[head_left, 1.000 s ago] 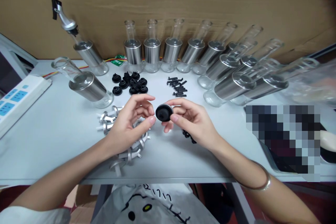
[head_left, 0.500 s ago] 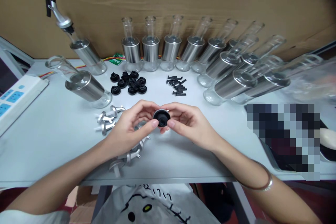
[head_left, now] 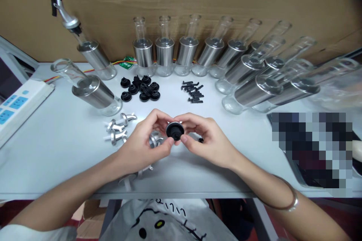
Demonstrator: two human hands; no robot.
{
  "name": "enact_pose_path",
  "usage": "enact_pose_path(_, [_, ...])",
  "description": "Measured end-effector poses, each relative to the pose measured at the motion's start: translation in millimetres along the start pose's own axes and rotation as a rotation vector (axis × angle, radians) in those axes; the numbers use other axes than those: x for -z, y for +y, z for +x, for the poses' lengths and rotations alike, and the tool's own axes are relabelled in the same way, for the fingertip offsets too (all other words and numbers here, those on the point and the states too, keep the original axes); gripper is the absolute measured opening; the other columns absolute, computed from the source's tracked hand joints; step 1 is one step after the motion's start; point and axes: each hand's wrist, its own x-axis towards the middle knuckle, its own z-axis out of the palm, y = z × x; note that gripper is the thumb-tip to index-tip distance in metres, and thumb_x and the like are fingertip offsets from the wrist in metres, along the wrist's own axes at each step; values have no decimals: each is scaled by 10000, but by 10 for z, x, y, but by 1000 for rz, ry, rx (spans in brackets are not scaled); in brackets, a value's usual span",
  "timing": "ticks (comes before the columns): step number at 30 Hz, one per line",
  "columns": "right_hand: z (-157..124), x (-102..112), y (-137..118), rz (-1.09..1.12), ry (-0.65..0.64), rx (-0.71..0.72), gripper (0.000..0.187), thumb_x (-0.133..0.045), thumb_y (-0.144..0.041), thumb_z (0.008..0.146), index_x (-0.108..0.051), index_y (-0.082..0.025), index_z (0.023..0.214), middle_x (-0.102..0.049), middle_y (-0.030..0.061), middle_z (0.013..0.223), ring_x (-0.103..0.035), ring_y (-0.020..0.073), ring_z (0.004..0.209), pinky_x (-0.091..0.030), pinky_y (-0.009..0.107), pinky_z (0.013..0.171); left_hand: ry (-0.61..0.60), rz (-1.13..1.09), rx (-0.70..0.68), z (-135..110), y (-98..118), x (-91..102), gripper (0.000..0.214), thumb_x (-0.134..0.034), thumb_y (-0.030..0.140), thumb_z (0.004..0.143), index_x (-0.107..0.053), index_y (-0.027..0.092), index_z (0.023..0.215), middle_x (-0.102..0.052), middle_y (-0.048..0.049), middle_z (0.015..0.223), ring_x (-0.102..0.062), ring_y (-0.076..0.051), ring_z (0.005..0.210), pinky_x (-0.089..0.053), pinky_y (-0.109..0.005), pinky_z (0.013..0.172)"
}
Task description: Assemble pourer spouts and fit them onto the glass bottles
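Observation:
Both my hands meet over the middle of the white table (head_left: 56,150) and pinch one round black rubber stopper (head_left: 174,130). My left hand (head_left: 144,145) grips its left rim with thumb and fingertips. My right hand (head_left: 207,139) holds the right rim the same way, fingers curled. Silver metal pourer spouts (head_left: 118,128) lie under and left of my left hand. A small black part (head_left: 200,140) shows beside my right fingers.
A pile of black stoppers (head_left: 141,88) and a heap of small black plugs (head_left: 194,92) lie behind my hands. Glass-and-steel bottles (head_left: 183,51) line the back and right. One bottle (head_left: 90,92) lies tilted at left, a power strip (head_left: 17,107) beyond it.
My left hand has closed in on the black stopper, which now sits pinched between both hands. The hands have drifted slightly lower and the stopper has turned.

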Motion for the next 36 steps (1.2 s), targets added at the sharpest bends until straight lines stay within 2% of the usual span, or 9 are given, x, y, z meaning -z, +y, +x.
enact_pose_path(6, [-10,-15,-18,-39,23,39,270,-559,-173,741,-590,-147,1008,-701,34,749,-650,155,669,-542,325,713,22,20,-41,-6,23,6,242,-547,126,768,-447,229,963,-578,19,848,-562,-123,770,-480,-259,716])
enact_pose_path(11, [-2,-5,-10,-41,11,38,262,-555,-186,758,-590,-134,1013,-698,40,734,-655,161,663,-539,321,696,11,10,-23,-5,29,0,243,-537,122,795,-420,239,974,-574,27,832,-555,-119,777,-463,-253,719])
enact_pose_path(27, [-6,-14,-19,-155,-15,77,297,-529,-184,723,-549,-184,1020,-693,10,750,-632,135,672,-538,276,692,3,51,-41,-26,12,-23,267,-529,100,749,-413,247,940,-534,29,810,-536,-133,765,-450,-267,723])
enact_pose_path(36, [-28,-36,-45,-233,-27,66,320,-507,-180,654,-507,-209,973,-664,-12,698,-600,131,624,-521,261,650,-10,114,-73,-47,18,-40,291,-525,77,715,-374,253,891,-478,48,819,-451,-113,716,-376,-245,662])
